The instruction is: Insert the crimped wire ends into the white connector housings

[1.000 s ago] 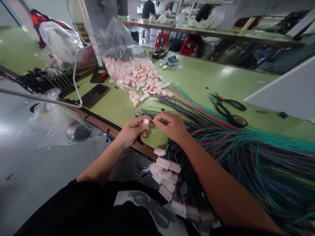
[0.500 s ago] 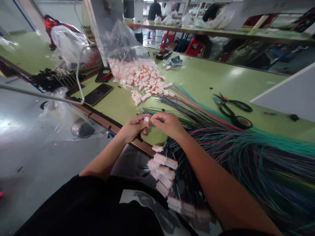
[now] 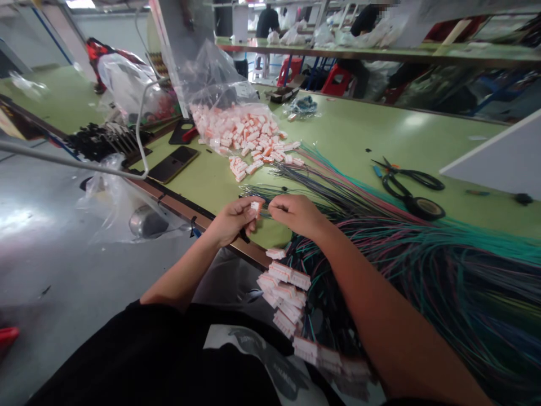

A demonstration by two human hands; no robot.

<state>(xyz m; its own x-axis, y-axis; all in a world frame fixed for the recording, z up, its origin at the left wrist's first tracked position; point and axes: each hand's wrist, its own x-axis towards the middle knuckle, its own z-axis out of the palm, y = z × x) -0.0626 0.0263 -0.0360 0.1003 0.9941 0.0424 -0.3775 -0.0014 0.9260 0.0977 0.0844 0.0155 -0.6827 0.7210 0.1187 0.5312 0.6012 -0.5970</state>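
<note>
My left hand (image 3: 236, 219) pinches a small white and orange connector (image 3: 255, 207) above the table's front edge. Just to its right, my right hand (image 3: 296, 214) has its thumb and fingers pressed together; whatever they hold, if anything, is too small to make out. Loose wire ends (image 3: 253, 192) lie behind both hands. A bundle of green, pink and dark wires (image 3: 380, 231) runs off to the right under my right forearm. Several finished-looking white connectors (image 3: 287, 274) with wires hang in front of my body.
A clear bag spills many connectors (image 3: 249, 129) at the back. A phone (image 3: 174, 164) lies left of them, scissors (image 3: 412, 179) and black tape (image 3: 425, 208) to the right. A metal rod (image 3: 141, 129) crosses the left side. People sit at a far bench (image 3: 380, 52).
My right hand has drawn slightly away from the connector, opening a gap between the hands. The whole view has shifted a little, with things appearing further right.
</note>
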